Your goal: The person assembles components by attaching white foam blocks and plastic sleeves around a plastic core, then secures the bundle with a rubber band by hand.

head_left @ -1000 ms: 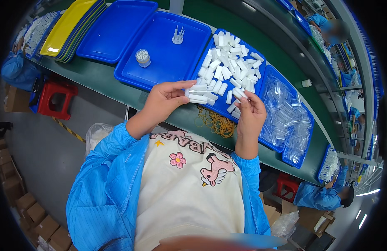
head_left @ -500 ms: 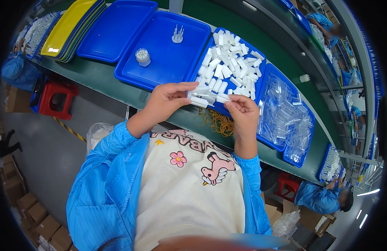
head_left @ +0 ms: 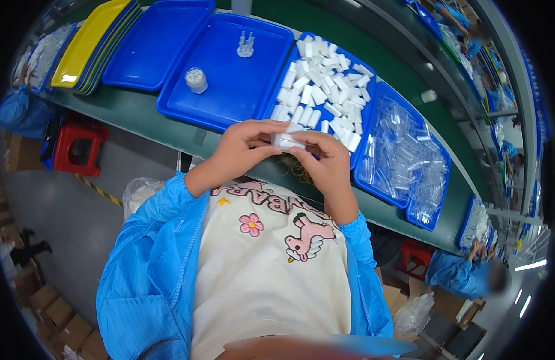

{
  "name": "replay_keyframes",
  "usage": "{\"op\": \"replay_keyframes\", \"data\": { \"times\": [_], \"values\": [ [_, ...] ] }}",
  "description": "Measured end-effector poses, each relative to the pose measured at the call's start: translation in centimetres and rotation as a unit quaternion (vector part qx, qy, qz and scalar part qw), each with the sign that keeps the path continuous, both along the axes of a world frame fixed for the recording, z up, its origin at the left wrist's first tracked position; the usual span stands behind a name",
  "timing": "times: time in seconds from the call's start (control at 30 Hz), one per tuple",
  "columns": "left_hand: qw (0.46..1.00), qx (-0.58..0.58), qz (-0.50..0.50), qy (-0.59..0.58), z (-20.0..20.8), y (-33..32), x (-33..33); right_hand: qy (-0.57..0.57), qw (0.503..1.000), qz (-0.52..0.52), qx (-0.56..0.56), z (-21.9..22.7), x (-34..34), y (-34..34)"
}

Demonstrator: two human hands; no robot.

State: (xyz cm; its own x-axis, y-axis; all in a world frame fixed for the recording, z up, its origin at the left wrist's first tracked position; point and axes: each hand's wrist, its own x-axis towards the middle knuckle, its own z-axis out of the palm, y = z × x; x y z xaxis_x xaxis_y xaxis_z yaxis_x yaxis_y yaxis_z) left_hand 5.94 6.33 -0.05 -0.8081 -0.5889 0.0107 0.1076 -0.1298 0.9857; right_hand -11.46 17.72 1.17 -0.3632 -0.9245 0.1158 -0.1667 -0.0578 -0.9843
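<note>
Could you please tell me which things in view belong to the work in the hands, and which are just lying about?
In use:
left hand
right hand
white plastic pieces held between them
tray of white pieces

Lying about:
tray of clear parts
small jar
yellow tray
red stool

left hand: fingers curled, pinching | right hand: fingertips meeting left's | forearms angled inward
</note>
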Motion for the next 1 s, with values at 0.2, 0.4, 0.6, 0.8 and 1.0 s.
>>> {"op": "replay_keyframes", "data": {
  "times": [0.2, 0.4, 0.6, 0.8, 1.0],
  "values": [
    [0.996, 0.049, 0.048, 0.053, -0.9, -0.7, 1.1, 0.248, 0.955, -0.16, -0.039, 0.3, -5.6, 1.6],
    [0.992, 0.1, 0.07, 0.023, 0.4, -1.4, 1.7, 0.553, 0.792, -0.245, 0.078, 0.9, -10.3, 4.7],
    [0.988, 0.122, 0.078, 0.054, -0.4, -1.6, 1.5, 0.532, 0.806, -0.221, 0.135, -0.9, -10.4, 5.6],
    [0.987, 0.129, 0.082, 0.044, -0.1, -1.5, 1.2, 0.491, 0.804, -0.314, 0.116, -0.8, -10.0, 6.1],
    [0.986, 0.155, 0.063, 0.028, 0.1, -1.2, 0.8, 0.067, 0.977, -0.203, -0.008, 0.1, -8.7, 5.6]
  ]
}}
